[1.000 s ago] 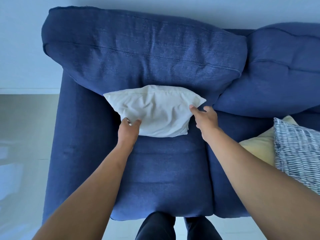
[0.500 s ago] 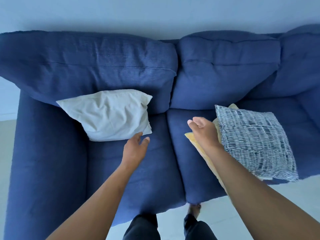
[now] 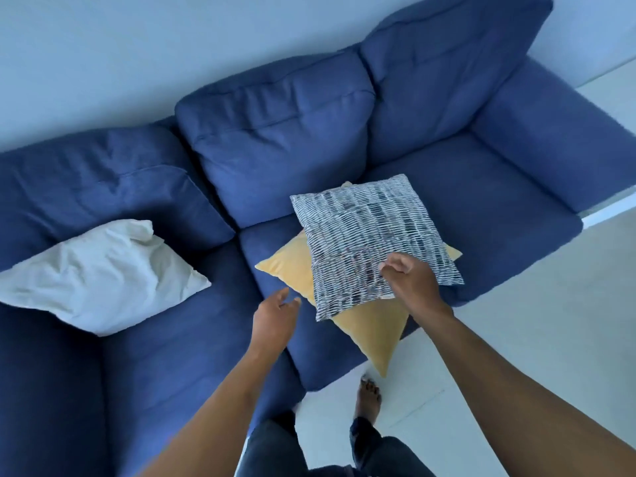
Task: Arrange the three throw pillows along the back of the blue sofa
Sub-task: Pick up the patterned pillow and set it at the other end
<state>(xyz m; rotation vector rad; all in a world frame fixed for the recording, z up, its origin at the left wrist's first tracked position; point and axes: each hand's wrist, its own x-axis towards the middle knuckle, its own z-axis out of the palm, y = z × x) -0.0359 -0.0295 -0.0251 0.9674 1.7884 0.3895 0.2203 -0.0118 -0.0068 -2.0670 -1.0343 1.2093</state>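
The blue sofa (image 3: 492, 187) fills the view. A crumpled white pillow (image 3: 99, 277) leans against the left back cushion (image 3: 103, 187). On the middle seat a yellow pillow (image 3: 371, 335) lies flat, its near corner hanging over the seat's front edge. A blue-and-white striped pillow (image 3: 368, 235) lies on top of it. My right hand (image 3: 407, 275) rests on the striped pillow's near edge, fingers curled into the fabric. My left hand (image 3: 275, 315) hovers open above the seat, just left of the yellow pillow, touching nothing.
The middle back cushion (image 3: 275, 142) and right back cushion (image 3: 447, 63) have nothing against them. The right armrest (image 3: 557, 139) closes off the far end. My bare foot (image 3: 368, 397) stands on the pale floor (image 3: 533, 321) at the sofa's front.
Both hands have let go of the white pillow, which stays against the left back cushion. My view and hands have moved right; my right hand now sits on the striped pillow.
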